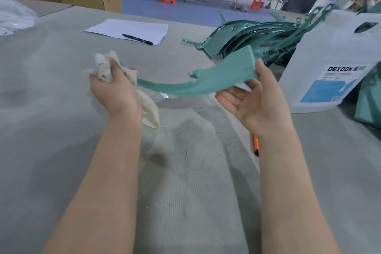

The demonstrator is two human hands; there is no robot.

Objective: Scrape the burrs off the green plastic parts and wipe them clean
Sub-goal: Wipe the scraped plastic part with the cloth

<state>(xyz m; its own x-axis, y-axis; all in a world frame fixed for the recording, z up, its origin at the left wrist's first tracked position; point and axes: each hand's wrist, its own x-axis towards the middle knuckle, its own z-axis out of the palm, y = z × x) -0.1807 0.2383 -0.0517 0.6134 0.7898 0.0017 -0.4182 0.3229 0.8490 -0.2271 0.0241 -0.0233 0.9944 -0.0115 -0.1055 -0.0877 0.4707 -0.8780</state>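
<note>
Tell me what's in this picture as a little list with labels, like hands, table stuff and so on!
left hand: grips a crumpled white cloth at the narrow end of the part
right hand: holds the wide end of the curved green plastic part
pile: more green plastic parts
table: white jug, paper sheet, black pen

Both forearms bare to frame edge; hands ungloved, no jewellery visible.

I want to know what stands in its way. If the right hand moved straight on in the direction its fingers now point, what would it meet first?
The right hand grips the green plastic part with fingers pointing up and away. Beyond them lies the pile of green parts, probably met first; depth is unclear.
</note>
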